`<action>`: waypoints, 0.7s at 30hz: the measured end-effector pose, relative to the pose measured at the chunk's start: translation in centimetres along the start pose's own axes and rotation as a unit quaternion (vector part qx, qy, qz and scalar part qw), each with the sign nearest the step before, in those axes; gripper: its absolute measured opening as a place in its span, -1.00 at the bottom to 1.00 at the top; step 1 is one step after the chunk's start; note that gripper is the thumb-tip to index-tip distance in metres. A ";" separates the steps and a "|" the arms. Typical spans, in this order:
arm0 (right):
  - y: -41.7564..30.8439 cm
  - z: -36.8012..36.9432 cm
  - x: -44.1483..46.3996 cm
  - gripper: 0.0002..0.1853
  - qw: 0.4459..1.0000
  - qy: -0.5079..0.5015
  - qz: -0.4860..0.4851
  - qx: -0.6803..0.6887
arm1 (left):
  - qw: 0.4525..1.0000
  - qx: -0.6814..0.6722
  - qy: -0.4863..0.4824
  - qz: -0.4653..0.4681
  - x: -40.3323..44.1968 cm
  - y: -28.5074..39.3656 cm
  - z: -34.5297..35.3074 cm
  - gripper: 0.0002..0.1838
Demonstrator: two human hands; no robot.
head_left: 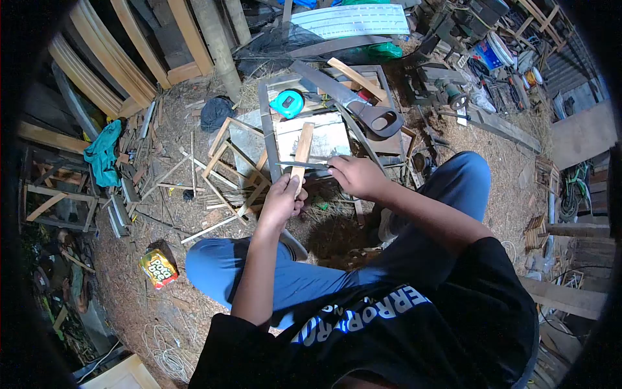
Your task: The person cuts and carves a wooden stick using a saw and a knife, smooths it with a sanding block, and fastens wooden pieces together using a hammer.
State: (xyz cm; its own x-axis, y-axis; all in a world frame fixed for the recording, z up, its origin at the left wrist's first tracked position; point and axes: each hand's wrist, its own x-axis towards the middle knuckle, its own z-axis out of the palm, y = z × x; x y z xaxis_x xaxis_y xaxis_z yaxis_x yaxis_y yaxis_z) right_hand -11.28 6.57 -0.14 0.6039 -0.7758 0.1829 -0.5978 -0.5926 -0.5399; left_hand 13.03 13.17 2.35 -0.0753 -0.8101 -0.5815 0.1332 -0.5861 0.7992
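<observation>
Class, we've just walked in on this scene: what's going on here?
A seated person grips a wooden strip in the left hand. The right hand holds a thin dark tool, possibly a file or knife, across the strip. A handsaw and a tape measure lie just beyond the hands.

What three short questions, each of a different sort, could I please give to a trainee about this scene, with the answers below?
1. Multiple choice: what does the left hand hold? a) a hammer b) a wooden strip c) a bottle
2. True or false: the right hand holds a dark, thin tool across the strip.
3. Fill in one word: as the person sees it, the handsaw lies to the ____ of the turquoise tape measure.

Key: 1. b; 2. true; 3. right
</observation>
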 end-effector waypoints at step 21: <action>-0.3 -1.3 2.2 -0.74 0.999 0.001 -0.001 -0.052 | 0.999 0.017 0.023 0.024 0.0 -0.3 0.0 -0.73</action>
State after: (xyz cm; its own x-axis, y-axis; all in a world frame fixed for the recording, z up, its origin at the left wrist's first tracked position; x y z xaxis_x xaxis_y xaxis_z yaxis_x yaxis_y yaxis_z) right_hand -10.47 4.77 1.46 0.6051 -0.7743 0.1852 -0.6475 -0.6140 -0.4514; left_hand 13.03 13.33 2.15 -0.0250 -0.8359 -0.5483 0.1021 -0.5477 0.8304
